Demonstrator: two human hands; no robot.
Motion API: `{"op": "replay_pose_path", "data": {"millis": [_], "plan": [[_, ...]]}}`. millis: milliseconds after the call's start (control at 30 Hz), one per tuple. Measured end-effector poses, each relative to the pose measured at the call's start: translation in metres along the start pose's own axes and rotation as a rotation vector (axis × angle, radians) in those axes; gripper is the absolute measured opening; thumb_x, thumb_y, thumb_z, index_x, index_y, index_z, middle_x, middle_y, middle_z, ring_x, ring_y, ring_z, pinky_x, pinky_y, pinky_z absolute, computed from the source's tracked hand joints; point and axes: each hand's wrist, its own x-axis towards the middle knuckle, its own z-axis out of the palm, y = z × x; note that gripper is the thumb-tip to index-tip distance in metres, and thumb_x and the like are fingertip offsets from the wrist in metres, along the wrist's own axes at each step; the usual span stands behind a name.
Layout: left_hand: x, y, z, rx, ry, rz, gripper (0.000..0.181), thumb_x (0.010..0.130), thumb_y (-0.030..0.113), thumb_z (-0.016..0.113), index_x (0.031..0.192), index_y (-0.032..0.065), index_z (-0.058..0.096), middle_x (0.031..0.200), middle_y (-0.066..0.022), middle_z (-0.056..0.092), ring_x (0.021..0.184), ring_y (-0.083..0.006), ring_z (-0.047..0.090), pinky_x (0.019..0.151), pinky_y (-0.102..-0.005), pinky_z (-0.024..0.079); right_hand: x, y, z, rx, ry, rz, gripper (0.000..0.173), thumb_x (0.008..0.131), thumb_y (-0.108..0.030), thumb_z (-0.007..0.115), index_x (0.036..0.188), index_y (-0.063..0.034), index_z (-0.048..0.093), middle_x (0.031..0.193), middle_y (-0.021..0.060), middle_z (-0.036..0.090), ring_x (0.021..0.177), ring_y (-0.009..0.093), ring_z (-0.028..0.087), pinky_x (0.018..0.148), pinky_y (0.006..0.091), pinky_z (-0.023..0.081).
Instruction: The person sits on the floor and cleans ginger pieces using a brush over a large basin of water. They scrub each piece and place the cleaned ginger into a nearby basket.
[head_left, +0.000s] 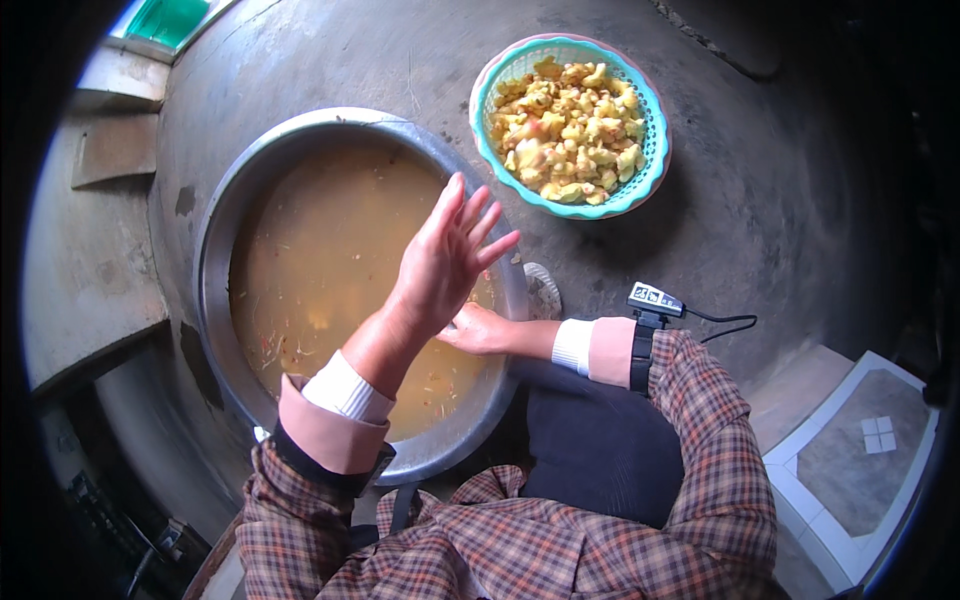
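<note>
My left hand (446, 259) is raised over a large round metal basin (360, 116) of cloudy brown water, fingers spread, holding nothing. Below and partly behind it, my right hand (476, 328) is over the water at the basin's right side; its fingers are largely hidden by the left hand and wrist, so I cannot tell whether it holds anything. Small reddish and pale bits float in the water (322, 240). Beyond the basin to the upper right, a turquoise plastic basket (660, 139) holds a heap of knobby ginger roots (570, 131).
The basin and basket stand on a grey concrete floor (750, 225). A small device with a black cable (654, 298) is strapped at my right wrist. Concrete steps (116, 150) are at the left, and a white-tiled edge (817, 517) lies at the lower right.
</note>
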Motion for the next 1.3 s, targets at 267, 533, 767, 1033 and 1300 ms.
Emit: {"op": "replay_pose_path", "data": {"millis": [267,533,767,1033,1300], "plan": [[-0.078,-0.047,-0.155,0.387,0.638,0.211,0.027,0.100,0.028,0.045,0.110,0.0046,0.056,0.106,-0.0104,0.064,0.095,-0.0184,0.064,0.074,-0.0311,0.054,0.006,-0.023,-0.012,0.237,0.223,0.159,0.037,0.092,-0.035,0.053,0.085,0.0011,0.057,0.067,0.0106,0.058,0.063,0.020,0.058,0.059,0.0359,0.047],[-0.079,-0.116,-0.227,1.384,0.585,0.145,0.035,0.082,0.014,0.064,0.116,0.0070,0.056,0.114,-0.0151,0.053,0.105,-0.0345,0.055,0.089,-0.0409,0.046,0.006,-0.041,-0.019,0.533,0.179,0.286,0.030,0.095,-0.032,0.053,0.084,-0.0043,0.051,0.060,-0.0010,0.047,0.043,0.006,0.044,0.039,0.0235,0.036],[-0.054,-0.129,-0.235,2.047,0.173,0.010,0.036,0.076,0.009,0.061,0.111,0.0090,0.060,0.120,-0.0171,0.051,0.111,-0.0329,0.053,0.087,-0.0446,0.047,0.004,-0.039,-0.015,0.473,0.127,0.355,0.027,0.097,-0.031,0.052,0.092,-0.0043,0.054,0.059,-0.0026,0.045,0.042,0.005,0.039,0.038,0.0215,0.032],[-0.060,-0.118,-0.252,1.861,0.084,-0.154,0.045,0.072,0.008,0.063,0.116,0.0143,0.058,0.115,-0.0152,0.056,0.107,-0.0329,0.056,0.080,-0.0440,0.050,0.005,-0.037,-0.015,0.426,0.114,0.360,0.029,0.097,-0.031,0.051,0.096,-0.0026,0.055,0.058,-0.0026,0.044,0.041,0.005,0.040,0.037,0.0206,0.031],[-0.053,-0.132,-0.212,1.975,0.060,0.000,0.043,0.072,0.014,0.066,0.113,0.0035,0.055,0.105,-0.0186,0.059,0.100,-0.0333,0.059,0.082,-0.0449,0.049,0.005,-0.039,-0.016,0.432,0.132,0.374,0.028,0.096,-0.031,0.053,0.087,-0.0042,0.054,0.058,-0.0026,0.045,0.043,0.005,0.041,0.038,0.0219,0.032]]}}
